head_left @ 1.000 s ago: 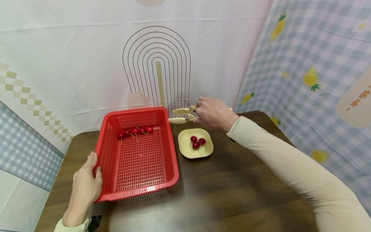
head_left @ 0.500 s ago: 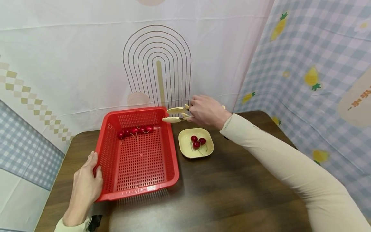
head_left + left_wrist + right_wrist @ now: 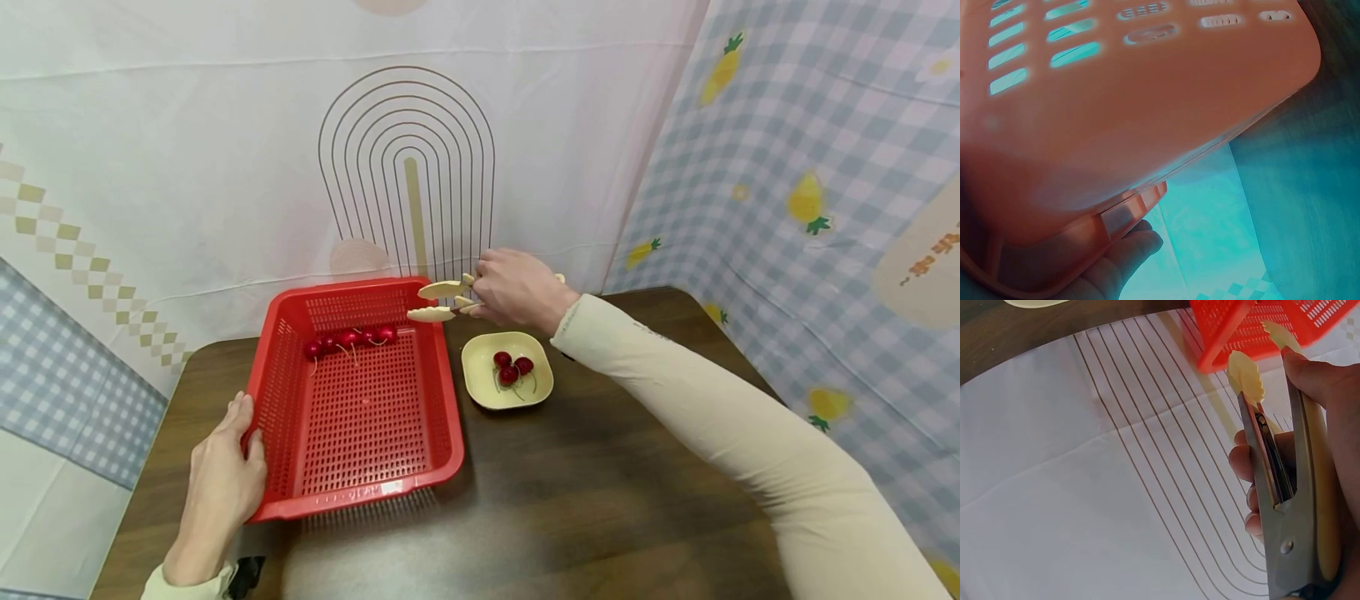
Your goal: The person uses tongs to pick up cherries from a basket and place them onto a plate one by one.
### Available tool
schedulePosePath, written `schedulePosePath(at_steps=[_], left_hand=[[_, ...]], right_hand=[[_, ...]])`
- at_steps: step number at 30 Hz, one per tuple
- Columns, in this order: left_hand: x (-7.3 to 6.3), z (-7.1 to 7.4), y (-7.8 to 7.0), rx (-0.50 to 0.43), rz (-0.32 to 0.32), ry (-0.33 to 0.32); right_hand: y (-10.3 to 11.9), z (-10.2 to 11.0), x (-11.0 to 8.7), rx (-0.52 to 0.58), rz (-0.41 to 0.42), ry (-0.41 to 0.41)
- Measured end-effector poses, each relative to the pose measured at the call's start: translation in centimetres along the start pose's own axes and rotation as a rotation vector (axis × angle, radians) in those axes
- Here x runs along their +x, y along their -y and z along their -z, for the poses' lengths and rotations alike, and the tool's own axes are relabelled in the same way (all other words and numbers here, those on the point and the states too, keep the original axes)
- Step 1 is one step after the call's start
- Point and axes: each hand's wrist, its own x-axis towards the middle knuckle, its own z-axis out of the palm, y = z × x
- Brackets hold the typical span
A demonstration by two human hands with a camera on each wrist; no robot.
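Observation:
My left hand (image 3: pixel 225 475) holds the left rim of a red perforated plastic basket (image 3: pixel 450 425); in the left wrist view its fingers (image 3: pixel 1125 259) show at the rim. My right hand (image 3: pixel 521 287) grips metal tongs (image 3: pixel 1285 544) with cream tips. The tong tips stand apart over the basket's far right corner, with nothing between them. Several dark red cherries (image 3: pixel 351 337) with stems lie in a row near the basket's back wall. Right of the basket, a small pale yellow dish (image 3: pixel 480 392) holds three cherries (image 3: pixel 507 375).
Basket and dish stand on a dark wooden table (image 3: pixel 570 500). Behind it hangs a white cloth (image 3: pixel 187 167) printed with arches. A blue checked cloth (image 3: pixel 750 275) closes off the right side.
My right hand has moved left with the tongs, bringing the tips from beside the basket to over its right rim. The left hand, basket and cherries look unchanged.

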Motion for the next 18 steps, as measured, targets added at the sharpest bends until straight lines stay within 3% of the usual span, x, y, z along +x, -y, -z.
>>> schedulePosePath(at_steps=[18], left_hand=[[0.1, 0.0, 0.2, 0.004, -0.010, -0.002]], right_hand=[[1.5, -0.2, 2.4, -0.062, 0.024, 0.074]])
